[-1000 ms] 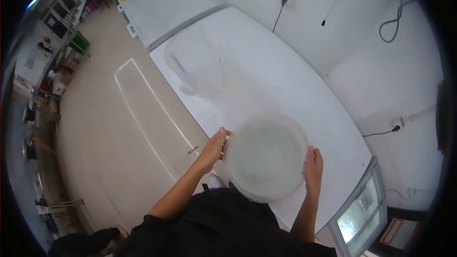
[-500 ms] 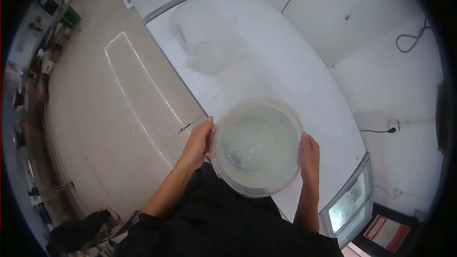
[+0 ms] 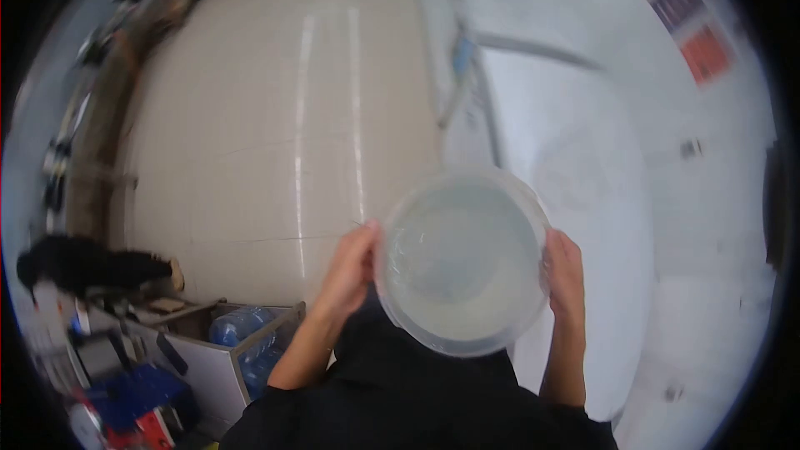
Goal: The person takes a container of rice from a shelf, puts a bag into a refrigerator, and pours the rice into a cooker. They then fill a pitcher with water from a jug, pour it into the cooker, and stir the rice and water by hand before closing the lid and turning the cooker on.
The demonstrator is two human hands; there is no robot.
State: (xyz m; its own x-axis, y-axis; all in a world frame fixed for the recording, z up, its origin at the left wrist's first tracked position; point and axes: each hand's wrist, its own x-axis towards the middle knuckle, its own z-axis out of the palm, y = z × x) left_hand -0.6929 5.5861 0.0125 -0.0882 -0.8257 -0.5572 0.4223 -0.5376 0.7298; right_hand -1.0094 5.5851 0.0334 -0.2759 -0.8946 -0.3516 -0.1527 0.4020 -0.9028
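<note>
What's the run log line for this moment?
left hand: grips bowl rim | right hand: grips opposite rim | bowl: translucent, cloudy liquid inside | nearby: white counter, water bottles

No writing can be read — the red and blue wall signs [image 3: 688, 23] are blurred.

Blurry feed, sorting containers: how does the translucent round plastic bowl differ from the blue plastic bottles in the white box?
The translucent round plastic bowl is pale and open-topped; the blue plastic bottles are blue and rounded. The bowl is held between the left hand and right hand; the bottles lie in the white box, untouched. Both look see-through.
</note>
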